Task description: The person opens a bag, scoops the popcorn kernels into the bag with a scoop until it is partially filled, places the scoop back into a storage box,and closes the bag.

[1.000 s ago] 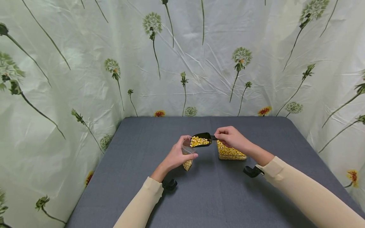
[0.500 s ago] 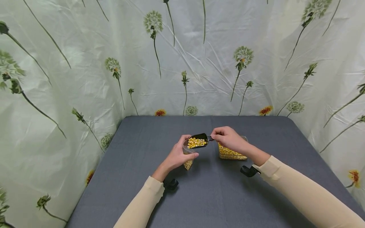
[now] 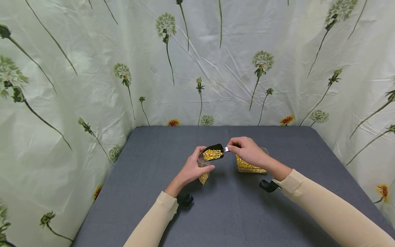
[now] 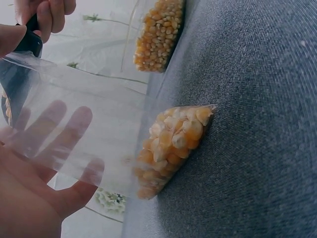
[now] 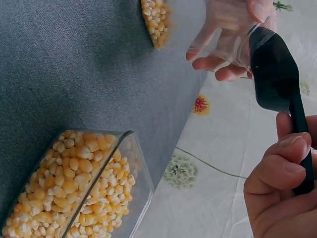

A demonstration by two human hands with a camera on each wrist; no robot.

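Note:
My left hand holds a clear plastic bag by its mouth, thumb on one side and fingers on the other. Corn kernels fill the bag's pointed bottom, which hangs just over or touches the table; I cannot tell which. In my right hand is the handle of a black scoop, gripped between thumb and curled fingers. Yellow kernels lie in the scoop, whose front edge is inside the bag's mouth. Beneath and beyond the right hand stands a clear rectangular container of corn kernels, partly hidden by that hand.
A grey cloth covers the table. Behind it and at both sides hangs a pale curtain printed with dandelions. Black bands with camera mounts sit at both wrists.
The right hand and scoop have shifted slightly left, bringing the scoop's front further into the bag's mouth. More of the container shows behind the right hand. The left hand has stayed almost still.

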